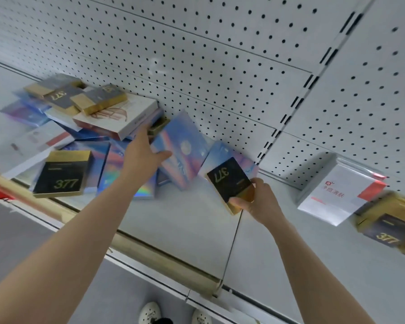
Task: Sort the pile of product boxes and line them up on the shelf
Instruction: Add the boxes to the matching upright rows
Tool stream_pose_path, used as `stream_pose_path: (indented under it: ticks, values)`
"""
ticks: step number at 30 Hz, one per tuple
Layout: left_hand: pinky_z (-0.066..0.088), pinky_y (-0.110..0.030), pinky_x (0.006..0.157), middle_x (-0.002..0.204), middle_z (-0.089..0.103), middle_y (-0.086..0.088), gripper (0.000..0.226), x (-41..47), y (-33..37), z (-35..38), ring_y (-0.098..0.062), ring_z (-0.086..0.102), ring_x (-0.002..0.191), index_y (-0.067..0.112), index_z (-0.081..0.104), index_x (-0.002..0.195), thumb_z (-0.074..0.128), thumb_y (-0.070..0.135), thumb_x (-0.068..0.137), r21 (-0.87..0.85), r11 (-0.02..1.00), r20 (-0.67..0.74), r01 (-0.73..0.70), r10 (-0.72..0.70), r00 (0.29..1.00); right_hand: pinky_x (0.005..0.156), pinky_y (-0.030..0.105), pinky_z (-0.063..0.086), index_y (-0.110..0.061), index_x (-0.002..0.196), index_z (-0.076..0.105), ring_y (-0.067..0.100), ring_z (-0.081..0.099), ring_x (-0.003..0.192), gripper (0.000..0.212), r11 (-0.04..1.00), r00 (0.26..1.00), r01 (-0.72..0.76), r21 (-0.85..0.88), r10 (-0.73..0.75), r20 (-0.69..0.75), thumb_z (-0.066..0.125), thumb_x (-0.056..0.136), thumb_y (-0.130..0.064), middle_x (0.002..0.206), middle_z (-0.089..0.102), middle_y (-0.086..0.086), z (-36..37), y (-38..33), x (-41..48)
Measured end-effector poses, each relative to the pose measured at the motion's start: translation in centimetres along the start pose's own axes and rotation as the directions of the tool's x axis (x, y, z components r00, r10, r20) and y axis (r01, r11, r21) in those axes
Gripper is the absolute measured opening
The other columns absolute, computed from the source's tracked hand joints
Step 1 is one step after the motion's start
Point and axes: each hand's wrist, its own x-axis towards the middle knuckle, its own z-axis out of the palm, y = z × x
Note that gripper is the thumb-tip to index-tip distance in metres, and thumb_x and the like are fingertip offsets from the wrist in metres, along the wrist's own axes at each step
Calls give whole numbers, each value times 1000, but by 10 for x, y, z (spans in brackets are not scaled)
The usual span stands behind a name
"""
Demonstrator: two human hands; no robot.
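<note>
Grey shelf [185, 218] under jumbled product boxes [84, 139]

Right-edge 377 box [388, 226] blurred and cropped, shoes [150, 313] cut off below

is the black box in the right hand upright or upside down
Upside down: the 377 on the black box reads inverted; the right hand grips its gold end.

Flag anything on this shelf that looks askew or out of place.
The pile on the left is a jumble, boxes overlapping at odd angles. A blue box, gripped by the left hand, stands tilted near the pegboard. The 377 box in the right hand is upside down.
</note>
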Motion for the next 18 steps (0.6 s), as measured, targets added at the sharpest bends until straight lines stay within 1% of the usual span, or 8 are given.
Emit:
stream_pose_path:
  ticks: [3, 5, 8, 9, 11, 14, 16, 18]
  values:
    - [48, -28, 80, 109, 62, -3, 60, -11, -2, -10, -18, 59, 97, 15, 55, 123, 84, 18, 70, -248, 957, -23, 151, -162, 987, 62, 24, 43, -18, 103, 58, 9, 56, 77, 45, 1000, 999, -2, -28, 3, 36, 81, 72, -41, 90, 63, -2, -12, -7, -1]
    - [53, -37, 77, 97, 67, -11, 51, -17, -2, -15, -25, 62, 84, 17, 65, 109, 87, 26, 63, -362, 904, -17, 228, -251, 968, 60, 25, 42, -15, 92, 62, 11, 56, 71, 33, 999, 999, 43, -29, -43, -17, 80, 72, -34, 83, 65, 2, -20, -9, 0]
    - [54, -43, 72, 84, 69, -9, 55, -31, 9, -21, -28, 64, 76, 16, 70, 90, 83, 52, 50, -414, 879, -51, 239, -284, 957, 66, 29, 46, -18, 83, 64, 17, 61, 73, 23, 969, 987, 110, 221, -81, -138, 81, 70, -25, 79, 68, 0, -34, -13, -5]
    - [55, -45, 71, 83, 70, -9, 54, -37, 14, -21, -31, 66, 77, 16, 70, 88, 79, 56, 53, -326, 923, -96, 204, -247, 964, 68, 29, 48, -22, 83, 64, 15, 62, 74, 20, 945, 980, 142, 295, -91, -179, 81, 72, -24, 78, 68, -4, -39, -14, -8]
    - [52, -45, 66, 76, 67, -7, 44, -48, 21, -20, -28, 63, 73, 17, 67, 86, 73, 56, 67, -65, 995, -145, 74, -83, 986, 65, 24, 47, -22, 88, 62, 9, 61, 75, 17, 923, 954, 220, 315, -135, -268, 76, 79, -27, 80, 66, -9, -48, -17, -14]
    - [38, -37, 58, 61, 51, 3, 40, -66, 35, -13, -20, 48, 61, 17, 56, 75, 66, 56, 73, 134, 982, 12, -136, 136, 991, 59, 21, 38, -22, 94, 54, 6, 55, 72, 15, 929, 902, 317, 190, -234, -362, 66, 88, -29, 81, 60, -7, -50, -15, -17]
    - [43, -36, 66, 73, 61, 5, 37, -75, 40, -4, -22, 58, 74, 24, 60, 89, 63, 58, 76, 249, 950, 143, -190, 158, 977, 61, 26, 38, -25, 98, 50, 13, 55, 74, 14, 933, 882, 355, 65, -311, -355, 61, 91, -31, 84, 58, -6, -47, -12, -17]
    - [49, -37, 77, 103, 68, 0, 43, -85, 43, 5, -28, 62, 95, 29, 53, 121, 58, 54, 86, 464, 855, 262, -233, 119, 958, 63, 29, 39, -26, 107, 48, 17, 56, 79, 18, 929, 878, 365, -57, -364, -309, 57, 92, -33, 91, 58, -7, -44, -8, -15]
